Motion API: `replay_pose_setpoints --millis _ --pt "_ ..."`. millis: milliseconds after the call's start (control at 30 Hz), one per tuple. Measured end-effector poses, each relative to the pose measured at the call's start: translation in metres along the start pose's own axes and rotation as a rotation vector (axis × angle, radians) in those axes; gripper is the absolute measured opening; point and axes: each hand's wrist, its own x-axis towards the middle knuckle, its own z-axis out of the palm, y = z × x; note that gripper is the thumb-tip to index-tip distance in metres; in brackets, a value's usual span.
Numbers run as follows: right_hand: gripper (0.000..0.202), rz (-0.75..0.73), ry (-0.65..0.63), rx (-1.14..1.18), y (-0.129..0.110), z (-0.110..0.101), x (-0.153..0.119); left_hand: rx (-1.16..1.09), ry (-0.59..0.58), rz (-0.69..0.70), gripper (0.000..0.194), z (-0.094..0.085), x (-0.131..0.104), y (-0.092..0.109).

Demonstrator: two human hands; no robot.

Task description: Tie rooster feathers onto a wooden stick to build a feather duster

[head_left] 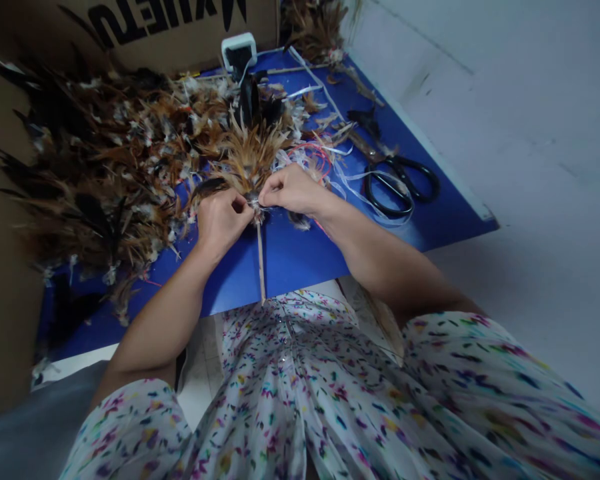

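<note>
Between my two hands lies a bunch of brown feathers (253, 157) set around a thin wooden stick (261, 263), whose bare end points toward me past the table edge. My left hand (223, 219) pinches at the base of the feathers, thumb against the bent fingers. From the other side, my right hand (291, 189) pinches at the same spot, where pale string or down shows. What exactly sits between the fingertips is too small to make out. Loose white and red plastic string (313, 160) lies beside my right hand.
A large heap of brown and black feathers (125, 147) covers the left of the blue table (305, 257). Black-handled scissors (390, 177) lie at the right. Behind stand a cardboard box (180, 40) and a small white-framed object (239, 47). A wall (505, 133) borders the right.
</note>
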Motion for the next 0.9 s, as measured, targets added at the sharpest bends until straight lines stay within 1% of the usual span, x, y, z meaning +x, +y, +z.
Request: replay_pose_setpoints --millis 233,500,900 --pt "0.01 -0.023 -0.016 -0.115 -0.002 -0.004 -0.002 0.025 -0.007 0.034 0.006 0.001 0.0 -0.001" --pt "0.008 -0.025 -0.02 -0.196 -0.006 -0.005 -0.004 0.045 -0.042 0.002 0.005 0.0 -0.001 0.001" --pt "0.009 0.007 -0.022 -0.27 -0.012 -0.008 -0.007 0.015 -0.035 0.01 0.005 -0.002 -0.001 0.002"
